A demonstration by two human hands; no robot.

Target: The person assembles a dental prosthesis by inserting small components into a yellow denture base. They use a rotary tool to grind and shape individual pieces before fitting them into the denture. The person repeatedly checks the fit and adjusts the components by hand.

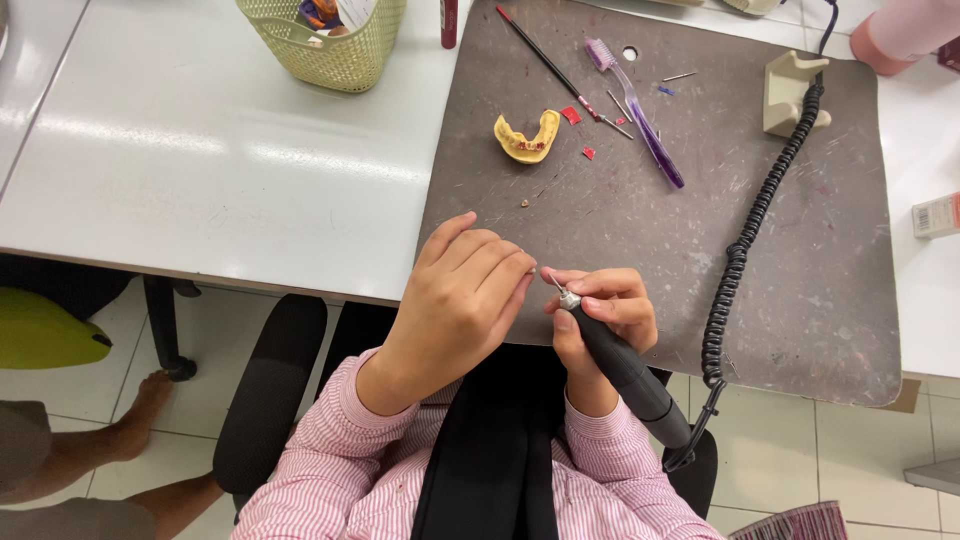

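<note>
Yellow dental cast (527,139), purple toothbrush (640,115), perhaps translucent.

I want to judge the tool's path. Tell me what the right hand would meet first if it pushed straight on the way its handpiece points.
The right hand aims the dark handpiece up-left; its tip nearly touches the left hand's fingertips, so those likely come first, though depth is unclear.

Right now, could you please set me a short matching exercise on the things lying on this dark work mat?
Things:
1. dental cast
2. toothbrush
3. coiled cord
4. handpiece

Descriptions:
A. black, runs along the mat's right side
B. yellow, horseshoe-shaped
C. gripped in the right hand
D. purple, lying diagonally

Pairs: 1-B, 2-D, 3-A, 4-C
</note>
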